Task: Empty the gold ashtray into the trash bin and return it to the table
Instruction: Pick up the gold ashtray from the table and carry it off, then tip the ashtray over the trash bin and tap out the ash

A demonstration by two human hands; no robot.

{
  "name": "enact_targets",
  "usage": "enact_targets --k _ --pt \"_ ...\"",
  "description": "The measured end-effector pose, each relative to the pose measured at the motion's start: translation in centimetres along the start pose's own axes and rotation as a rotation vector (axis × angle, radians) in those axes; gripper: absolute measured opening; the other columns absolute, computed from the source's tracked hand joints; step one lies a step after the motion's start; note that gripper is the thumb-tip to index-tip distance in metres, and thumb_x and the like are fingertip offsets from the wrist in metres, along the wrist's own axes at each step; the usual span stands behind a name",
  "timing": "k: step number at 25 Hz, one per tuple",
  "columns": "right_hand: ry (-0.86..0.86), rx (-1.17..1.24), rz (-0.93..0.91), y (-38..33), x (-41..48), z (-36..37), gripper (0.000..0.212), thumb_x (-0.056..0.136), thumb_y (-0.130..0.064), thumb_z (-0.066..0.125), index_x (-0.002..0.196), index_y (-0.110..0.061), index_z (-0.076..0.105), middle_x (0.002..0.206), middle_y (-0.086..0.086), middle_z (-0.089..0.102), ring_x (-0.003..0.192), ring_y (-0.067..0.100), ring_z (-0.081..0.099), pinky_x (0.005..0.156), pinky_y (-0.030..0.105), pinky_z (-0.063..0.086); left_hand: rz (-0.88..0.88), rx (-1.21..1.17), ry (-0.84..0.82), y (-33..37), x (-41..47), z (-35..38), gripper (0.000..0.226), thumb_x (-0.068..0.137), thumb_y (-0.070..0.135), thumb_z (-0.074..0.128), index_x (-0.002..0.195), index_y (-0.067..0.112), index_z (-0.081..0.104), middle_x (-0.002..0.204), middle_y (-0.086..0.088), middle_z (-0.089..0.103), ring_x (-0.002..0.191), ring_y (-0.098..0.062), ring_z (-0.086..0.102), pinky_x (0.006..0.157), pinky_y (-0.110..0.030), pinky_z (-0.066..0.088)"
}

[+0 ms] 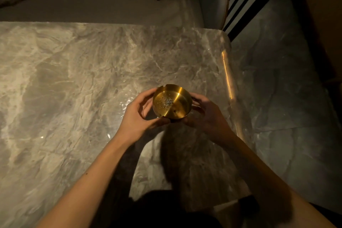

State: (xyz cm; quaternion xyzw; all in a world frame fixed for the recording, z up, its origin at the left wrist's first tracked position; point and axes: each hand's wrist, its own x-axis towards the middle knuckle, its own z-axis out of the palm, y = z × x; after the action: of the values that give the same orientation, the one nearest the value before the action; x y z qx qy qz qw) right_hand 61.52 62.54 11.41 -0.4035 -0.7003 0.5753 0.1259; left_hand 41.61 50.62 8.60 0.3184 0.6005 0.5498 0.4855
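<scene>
The gold ashtray (172, 102) sits between the person's two hands above the right part of the marble table (74, 83), its open mouth tipped a little toward the camera. A small heap of grey ash (167, 102) lies near the middle of its shiny floor, with a few dark specks scattered closer to the near wall. A notch is cut into the far rim. Whether its base rests on the tabletop or is lifted just clear of it, I cannot tell from here.

The left hand (142, 114) curls around the ashtray's left side, fingers behind the far wall and thumb along the near lower edge, gripping it. The right hand (205, 114) wraps the right side the same way, fingers bent around the wall and thumb at the front, also holding the bowl. Both bare forearms reach in from the bottom of the view and throw dark shadows across the stone beneath.

Beyond the table's far edge runs a pale cushioned sofa (96, 5). To the right, past the table's rounded corner, is a glossy stone floor (288, 79), with a thin line of warm light (227, 76) glowing along the table's right side.
</scene>
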Motion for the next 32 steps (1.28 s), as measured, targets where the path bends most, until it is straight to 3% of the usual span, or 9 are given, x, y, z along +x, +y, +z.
enact_targets --k 3,6,10,15,18,20,22,26,32 --pt "0.023 0.047 -0.023 1.6 0.5 -2.8 0.071 0.064 -0.021 0.087 0.127 -0.02 0.053 0.127 -0.001 0.06 0.12 0.009 0.058 0.101 0.03 0.049 -0.007 0.053 -0.004 -0.1 1.4 3.0 0.086 0.061 0.003 0.088 0.137 0.001 0.048 0.14 -0.017 0.049 0.136 -0.022 0.048 0.116 -0.037 0.036" --pt "0.017 0.1 -0.036 4.5 1.1 -7.2 0.069 0.061 -0.026 0.087 0.12 -0.026 0.053 0.121 -0.006 0.061 0.118 0.01 0.059 0.098 0.027 0.048 -0.048 0.096 0.033 -0.1 2.9 8.3 0.092 0.057 0.023 0.092 0.138 0.02 0.049 0.144 -0.008 0.05 0.137 -0.017 0.048 0.115 -0.037 0.036" --pt "-0.079 0.179 -0.04 9.0 1.1 -15.4 0.07 0.061 -0.017 0.085 0.121 -0.026 0.05 0.126 -0.007 0.059 0.12 0.002 0.056 0.099 0.019 0.045 -0.091 0.081 0.128 -1.0 4.7 17.8 0.098 0.058 0.013 0.091 0.144 0.014 0.042 0.144 0.001 0.052 0.136 -0.009 0.047 0.116 -0.035 0.036" --pt "-0.048 0.186 -0.01 12.8 -1.6 -24.6 0.073 0.063 -0.023 0.084 0.127 -0.017 0.049 0.13 0.001 0.057 0.127 0.012 0.053 0.109 0.038 0.042 -0.153 0.068 0.114 -0.3 6.4 28.3 0.094 0.057 0.008 0.086 0.141 0.011 0.044 0.138 0.007 0.056 0.131 -0.004 0.052 0.11 -0.023 0.04" --pt "-0.03 0.161 -0.006 13.6 -2.0 -26.9 0.071 0.064 -0.021 0.082 0.126 -0.016 0.047 0.126 -0.01 0.056 0.12 -0.006 0.052 0.105 0.018 0.041 -0.155 0.048 0.108 -0.1 7.4 30.9 0.085 0.059 -0.001 0.083 0.134 0.017 0.048 0.131 0.013 0.059 0.127 0.001 0.054 0.102 -0.016 0.043" --pt "-0.018 0.142 0.0 13.4 -1.9 -27.2 0.07 0.065 -0.022 0.082 0.125 -0.018 0.047 0.124 -0.013 0.055 0.117 -0.011 0.052 0.1 0.01 0.04 -0.152 0.025 0.098 -0.3 7.8 31.2 0.085 0.059 -0.001 0.082 0.135 0.014 0.048 0.131 0.01 0.059 0.128 -0.003 0.054 0.106 -0.021 0.044" --pt "0.018 0.135 0.018 13.4 -2.0 -27.0 0.071 0.066 -0.023 0.085 0.126 -0.017 0.049 0.127 -0.007 0.057 0.12 -0.004 0.053 0.101 0.015 0.042 -0.143 -0.003 0.085 -0.8 8.2 30.7 0.086 0.059 0.001 0.083 0.137 0.012 0.047 0.135 0.004 0.057 0.131 -0.008 0.053 0.109 -0.027 0.042" --pt "0.093 0.119 0.033 13.8 -2.3 -27.0 0.069 0.068 -0.026 0.084 0.126 -0.011 0.05 0.128 0.007 0.059 0.121 0.019 0.058 0.104 0.045 0.047 -0.16 -0.035 0.027 -1.4 9.3 30.5 0.089 0.061 -0.001 0.083 0.14 0.012 0.045 0.139 -0.001 0.054 0.132 -0.007 0.051 0.11 -0.024 0.041" --pt "0.139 0.146 0.089 15.0 -2.5 -28.6 0.07 0.067 -0.032 0.082 0.125 -0.008 0.051 0.124 0.009 0.06 0.119 0.019 0.06 0.104 0.045 0.048 -0.228 -0.091 0.016 -2.5 10.4 32.9 0.081 0.068 -0.011 0.077 0.138 0.016 0.046 0.138 0.002 0.056 0.133 -0.01 0.051 0.111 -0.035 0.042"
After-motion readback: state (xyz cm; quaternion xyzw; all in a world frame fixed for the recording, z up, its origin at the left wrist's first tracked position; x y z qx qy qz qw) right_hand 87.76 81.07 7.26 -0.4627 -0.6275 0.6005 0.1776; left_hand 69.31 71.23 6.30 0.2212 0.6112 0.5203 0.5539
